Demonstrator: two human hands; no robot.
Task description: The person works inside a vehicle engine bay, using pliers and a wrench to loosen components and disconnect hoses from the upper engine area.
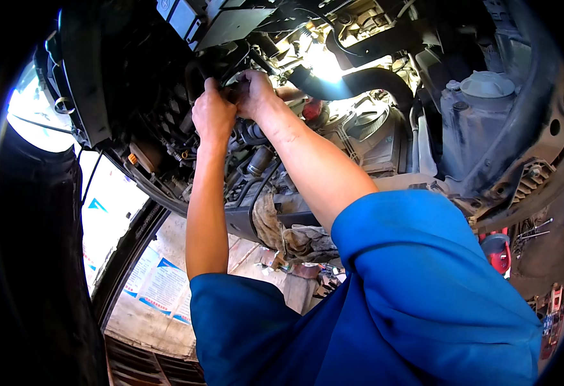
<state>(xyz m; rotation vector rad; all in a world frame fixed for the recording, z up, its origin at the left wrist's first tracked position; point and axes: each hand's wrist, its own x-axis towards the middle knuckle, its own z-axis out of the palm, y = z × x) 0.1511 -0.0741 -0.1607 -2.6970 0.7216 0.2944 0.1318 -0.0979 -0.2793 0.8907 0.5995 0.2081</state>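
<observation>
Both of my arms reach into a car's engine bay, and the two hands meet close together deep inside it. The fingers of my left hand (214, 114) are curled and pressed together. Right beside it, my right hand (255, 96) has its fingers bent inward toward the left one. Whatever they grip sits in shadow behind the fingers and cannot be made out. A dark hose (195, 78) runs next to the left fingertips. Under the right forearm a small red part (311, 109) shows.
A thick black pipe (375, 82) crosses the bay under bright light. To its right stands a grey plastic reservoir (472, 125) with a pale cap (488, 85). A grey box (182, 22) sits at the far side. Dirty rags (272, 222) hang over the front edge.
</observation>
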